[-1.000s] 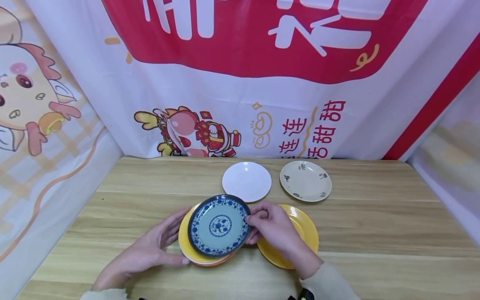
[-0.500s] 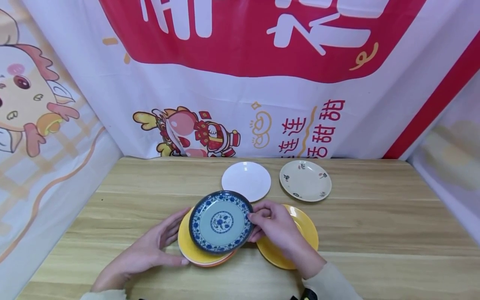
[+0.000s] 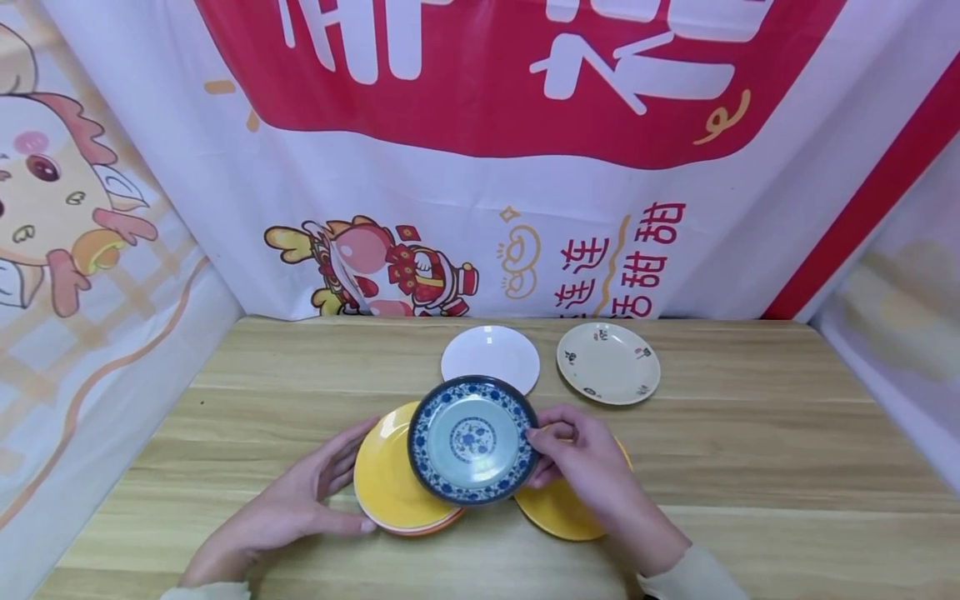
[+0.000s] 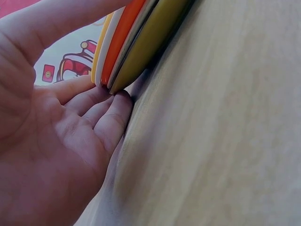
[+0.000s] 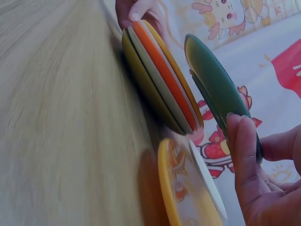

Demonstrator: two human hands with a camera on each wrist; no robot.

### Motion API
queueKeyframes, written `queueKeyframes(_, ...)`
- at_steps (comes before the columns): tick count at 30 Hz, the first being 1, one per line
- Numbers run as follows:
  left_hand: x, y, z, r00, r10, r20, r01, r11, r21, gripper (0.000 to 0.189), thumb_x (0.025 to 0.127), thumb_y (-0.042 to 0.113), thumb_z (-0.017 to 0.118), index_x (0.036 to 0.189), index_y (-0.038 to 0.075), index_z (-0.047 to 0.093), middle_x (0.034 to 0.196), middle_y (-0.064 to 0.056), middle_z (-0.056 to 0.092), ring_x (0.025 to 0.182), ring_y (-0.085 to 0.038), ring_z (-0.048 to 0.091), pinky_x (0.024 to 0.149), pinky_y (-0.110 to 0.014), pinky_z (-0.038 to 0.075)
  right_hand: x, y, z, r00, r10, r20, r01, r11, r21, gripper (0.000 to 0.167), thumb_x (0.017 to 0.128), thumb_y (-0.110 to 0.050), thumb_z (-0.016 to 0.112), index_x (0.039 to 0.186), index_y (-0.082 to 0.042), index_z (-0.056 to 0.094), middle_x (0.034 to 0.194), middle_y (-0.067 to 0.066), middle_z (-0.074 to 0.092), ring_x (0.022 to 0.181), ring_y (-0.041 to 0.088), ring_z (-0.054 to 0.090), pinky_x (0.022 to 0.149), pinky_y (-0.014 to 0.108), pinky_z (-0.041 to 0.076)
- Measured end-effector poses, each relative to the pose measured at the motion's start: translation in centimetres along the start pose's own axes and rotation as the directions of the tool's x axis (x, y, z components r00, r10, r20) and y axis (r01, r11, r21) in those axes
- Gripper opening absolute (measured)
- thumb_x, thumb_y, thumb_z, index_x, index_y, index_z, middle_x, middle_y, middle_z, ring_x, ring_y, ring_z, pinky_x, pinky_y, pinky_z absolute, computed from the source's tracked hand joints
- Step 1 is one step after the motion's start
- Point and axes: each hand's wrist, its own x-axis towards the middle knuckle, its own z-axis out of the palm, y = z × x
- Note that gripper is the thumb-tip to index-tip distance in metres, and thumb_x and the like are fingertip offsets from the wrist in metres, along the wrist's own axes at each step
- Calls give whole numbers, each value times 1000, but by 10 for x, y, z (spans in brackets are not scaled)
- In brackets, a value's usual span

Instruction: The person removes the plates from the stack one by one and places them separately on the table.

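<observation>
Wooden table lay beneath. Plate stack, yellow uppermost, stood at left; left hand, fingers loosely extended, touched its edge. Blue-patterned plate was raised clear of stack, right rim pinched by right hand. Yellow plate lay below right hand; cream plate, white plate farther back.

A wood-grained table meets a white cloth behind it, printed with a red panel, red writing and a cartoon figure. A red stripe slants at the right; another cartoon decorates the left side.
</observation>
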Motion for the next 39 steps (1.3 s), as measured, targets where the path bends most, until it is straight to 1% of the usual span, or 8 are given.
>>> queueKeyframes(6, 0, 1, 0, 1000, -8, -4, 8, 1000, -1, 111, 81, 19, 94, 170, 27, 28, 179, -5, 29, 165, -38, 27, 113, -7, 39, -3, 6, -21, 998, 19, -61, -19, 1000, -5, 28, 104, -5, 67, 129, 7, 61, 89, 10, 72, 64, 22, 70, 63, 29, 65)
queueKeyframes(16, -1, -3, 0, 997, 78, 12, -78, 997, -21, 110, 82, 15, 93, 170, 22, 28, 178, -8, 30, 164, -39, 27, 114, -5, 36, -8, 13, -56, 996, 49, -80, -52, 998, -29, 36, 105, -6, 66, 137, 9, 56, 91, 5, 74, 66, 20, 70, 65, 31, 66)
queueKeyframes(25, -1, -4, 0, 996, 89, 15, -89, 996, -20, 110, 82, 15, 93, 170, 22, 29, 178, -9, 30, 164, -40, 27, 114, -5, 37, -16, 19, -82, 992, 82, -95, -86, 996, -34, 37, 107, -8, 63, 139, 7, 54, 95, 4, 75, 72, 20, 72, 69, 33, 67)
queueKeyframes(28, -2, -5, 0, 995, 104, 12, -104, 995, -7, 110, 82, 15, 93, 170, 23, 29, 177, -9, 31, 162, -31, 32, 115, -6, 37, -17, 22, -94, 990, 101, -102, -107, 993, -49, 40, 108, -11, 62, 142, 7, 52, 98, 3, 76, 76, 20, 72, 71, 33, 68)
queueKeyframes(31, -2, -6, 0, 993, 118, 9, -118, 993, 0, 110, 81, 14, 93, 170, 23, 29, 177, -9, 32, 156, -9, 41, 115, -6, 36, -18, 24, -105, 986, 129, -107, -136, 988, -66, 43, 110, -15, 61, 146, 5, 49, 102, 2, 76, 82, 19, 72, 74, 32, 68)
queueKeyframes(34, -2, -7, -1, 991, 135, 11, -135, 991, 0, 110, 82, 14, 93, 170, 21, 29, 177, -11, 31, 146, 11, 45, 115, -6, 36, -19, 25, -115, 982, 147, -118, -157, 984, -81, 46, 111, -17, 60, 149, 4, 47, 103, 1, 76, 85, 19, 72, 76, 31, 68)
queueKeyframes(37, -2, -8, -1, 990, 140, 10, -140, 990, 2, 110, 81, 14, 93, 170, 21, 28, 177, -11, 31, 145, 12, 45, 116, -6, 36, -20, 27, -124, 979, 154, -132, -166, 983, -84, 46, 111, -16, 59, 150, 4, 45, 102, -1, 76, 84, 18, 72, 76, 31, 67)
queueKeyframes(39, -3, -8, -1, 991, 133, 8, -133, 991, 6, 110, 81, 14, 93, 170, 22, 29, 177, -10, 32, 152, 0, 44, 116, -6, 36, -21, 29, -129, 979, 147, -141, -160, 984, -84, 46, 111, -15, 59, 149, 5, 46, 100, -2, 76, 83, 17, 72, 76, 31, 67)
